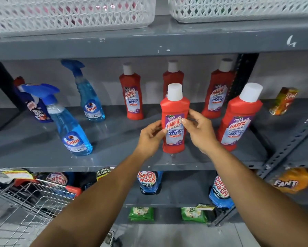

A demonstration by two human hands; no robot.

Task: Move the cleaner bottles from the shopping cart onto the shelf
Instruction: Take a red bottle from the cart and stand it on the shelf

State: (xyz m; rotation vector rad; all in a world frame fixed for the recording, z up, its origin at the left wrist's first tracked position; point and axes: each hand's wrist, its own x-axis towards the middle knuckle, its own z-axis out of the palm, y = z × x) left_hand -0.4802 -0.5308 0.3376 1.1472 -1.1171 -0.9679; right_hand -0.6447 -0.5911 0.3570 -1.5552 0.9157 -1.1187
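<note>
I've got both hands on a red Harpic bottle [174,120] standing upright near the front of the grey shelf [42,139], label reading "HARPIC BATHROOM CLEANER 10X"; left hand [150,138] and right hand [199,130] each grip it, fingers pinching its sides. 4 more Harpic bottles [133,97] stand around it, 2 blue Colin sprays [69,125] to the left, Safe Wash pouches [148,181] below, shopping cart [25,202] bottom left

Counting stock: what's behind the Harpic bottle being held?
Another red Harpic stands behind the held bottle; only its cap and shoulders show. Its label and base are covered.
</note>
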